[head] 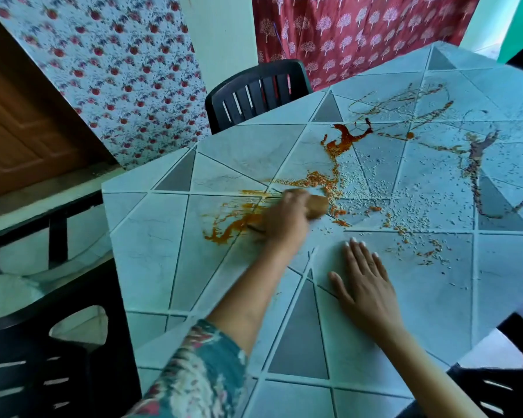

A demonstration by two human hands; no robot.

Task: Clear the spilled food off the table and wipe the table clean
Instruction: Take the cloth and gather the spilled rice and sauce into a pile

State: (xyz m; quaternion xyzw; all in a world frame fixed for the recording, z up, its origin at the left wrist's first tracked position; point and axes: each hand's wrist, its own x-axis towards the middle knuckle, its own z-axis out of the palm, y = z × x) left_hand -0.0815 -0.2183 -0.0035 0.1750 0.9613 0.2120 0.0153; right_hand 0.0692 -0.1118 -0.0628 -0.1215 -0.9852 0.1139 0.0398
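Head | tiled table (151, 267), sauce (347, 140) and rice (372, 188) spilled | left hand (284, 221) grips tan object (317, 206) | right hand (363, 285) flat

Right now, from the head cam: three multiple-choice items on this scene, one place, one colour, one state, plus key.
1. Where do most scattered white rice grains lie?
A) on the pale-blue triangle-patterned table, right of the left hand
B) at the table's near-left corner
C) on a chair
2. The sauce smear beside the left hand, which grips a blurred tan object, is:
A) green
B) orange
C) black
3. The right hand is:
A) fisted
B) gripping a cup
C) flat, fingers straight
Key: 1A, grains spread mid-table; 2B, streaks read orange; 3C, palm down on bare tiles.
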